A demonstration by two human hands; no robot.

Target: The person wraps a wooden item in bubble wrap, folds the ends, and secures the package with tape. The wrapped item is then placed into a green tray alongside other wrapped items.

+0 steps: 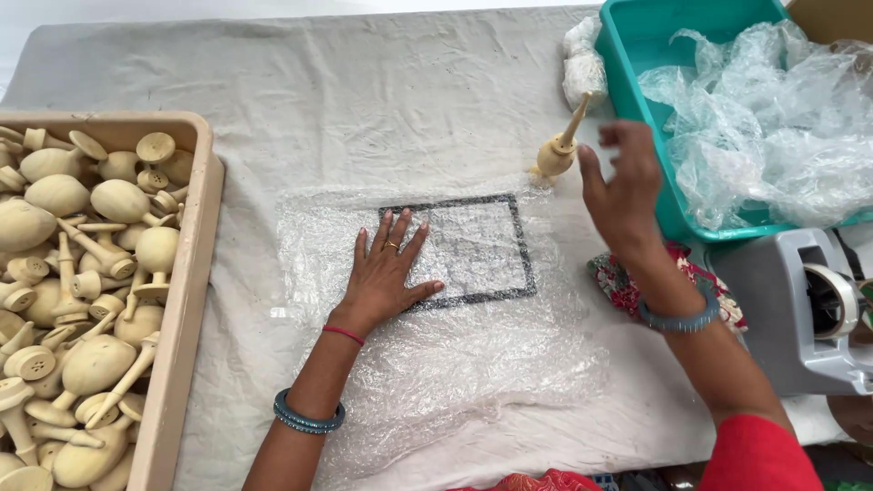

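Table draped in creased off-white cloth (364, 100), wrinkled across its whole top. Clear bubble-wrap sheet (473, 364) spread flat at the middle, over a dark rectangular outline (523, 245). Left of the sheet, beige rectangular plastic crate (186, 300) heaped with pale turned wooden pieces. Just beyond the sheet's far right corner, small pale wooden spindle-shaped piece (556, 155). Right of the sheet, teal plastic tub (637, 109) of crumpled clear film, a white wrapped bundle (582, 64) touching its left wall. Nearer, grey tape dispenser (791, 309).
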